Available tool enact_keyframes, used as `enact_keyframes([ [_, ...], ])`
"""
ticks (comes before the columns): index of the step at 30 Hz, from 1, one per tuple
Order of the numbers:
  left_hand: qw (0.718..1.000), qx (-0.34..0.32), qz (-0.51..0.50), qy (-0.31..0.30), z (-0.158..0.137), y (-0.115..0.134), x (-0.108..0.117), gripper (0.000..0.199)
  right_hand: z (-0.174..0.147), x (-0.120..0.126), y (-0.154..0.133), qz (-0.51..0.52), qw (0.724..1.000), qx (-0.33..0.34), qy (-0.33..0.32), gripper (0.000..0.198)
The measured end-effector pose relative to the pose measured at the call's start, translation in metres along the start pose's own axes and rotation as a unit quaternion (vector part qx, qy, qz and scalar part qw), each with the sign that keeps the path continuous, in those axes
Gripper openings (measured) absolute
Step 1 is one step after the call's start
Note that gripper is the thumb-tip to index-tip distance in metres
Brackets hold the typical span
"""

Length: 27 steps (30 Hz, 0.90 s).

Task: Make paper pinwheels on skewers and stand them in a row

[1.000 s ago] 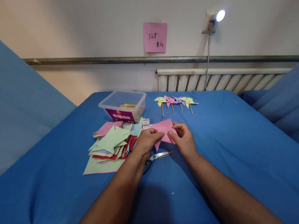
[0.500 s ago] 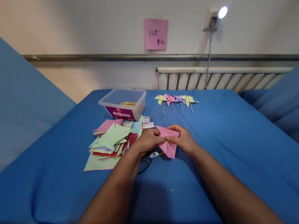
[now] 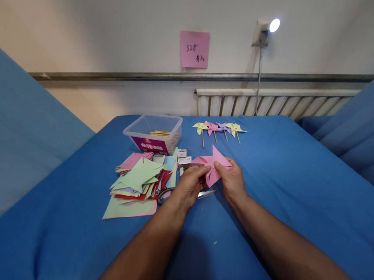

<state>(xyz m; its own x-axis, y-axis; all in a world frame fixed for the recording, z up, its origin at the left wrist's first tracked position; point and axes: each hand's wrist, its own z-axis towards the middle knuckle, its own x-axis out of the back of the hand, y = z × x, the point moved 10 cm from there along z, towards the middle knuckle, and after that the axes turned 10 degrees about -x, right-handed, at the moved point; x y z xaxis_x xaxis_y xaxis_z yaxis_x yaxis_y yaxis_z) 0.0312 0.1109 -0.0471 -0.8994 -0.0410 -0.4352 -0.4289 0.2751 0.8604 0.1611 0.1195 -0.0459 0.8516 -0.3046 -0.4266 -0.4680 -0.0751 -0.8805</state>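
Note:
Between my two hands is a pink paper pinwheel (image 3: 215,176), its blades pointing outward from the middle. My left hand (image 3: 192,182) pinches its left side, thumb near the centre. On the other side my right hand (image 3: 234,180) grips it, with the thumb pressed on the face and the fingers behind. No stick shows on it. Scissors (image 3: 206,194) lie on the blue cloth below, partly hidden by my left hand and forearm. Left of my hands is a pile of cut coloured paper (image 3: 142,173), with a green piece on top.
A clear plastic box (image 3: 151,133) with thin sticks (image 3: 160,133) stands behind the paper pile. Several finished pinwheels (image 3: 212,128) on sticks lie at the back of the blue-covered table (image 3: 269,163). Small white packets (image 3: 184,157) lie beside the box.
The pink paper has been turned and now shows a spread pinwheel shape facing up. My right hand has shifted a little right, and more of the scissors' blade shows.

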Motion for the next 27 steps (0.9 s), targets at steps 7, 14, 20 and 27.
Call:
enact_keyframes([
  [7,0.998,-0.058,-0.002,-0.007,0.004,0.007,-0.002,0.017,-0.006,-0.007,0.002,-0.042,0.999,-0.001,-0.02,0.038],
  [14,0.997,-0.075,0.014,0.018,0.008,0.01,0.008,0.014,-0.006,-0.011,-0.004,-0.07,0.996,0.027,-0.044,0.04],
  [20,0.994,-0.093,-0.021,0.05,0.011,0.026,0.021,0.015,-0.024,-0.013,-0.04,-0.212,0.956,0.2,-0.029,0.052],
  [27,0.992,-0.098,-0.051,0.058,0.012,0.034,0.024,0.01,-0.056,-0.048,-0.055,-0.408,0.831,0.363,-0.106,0.031],
])
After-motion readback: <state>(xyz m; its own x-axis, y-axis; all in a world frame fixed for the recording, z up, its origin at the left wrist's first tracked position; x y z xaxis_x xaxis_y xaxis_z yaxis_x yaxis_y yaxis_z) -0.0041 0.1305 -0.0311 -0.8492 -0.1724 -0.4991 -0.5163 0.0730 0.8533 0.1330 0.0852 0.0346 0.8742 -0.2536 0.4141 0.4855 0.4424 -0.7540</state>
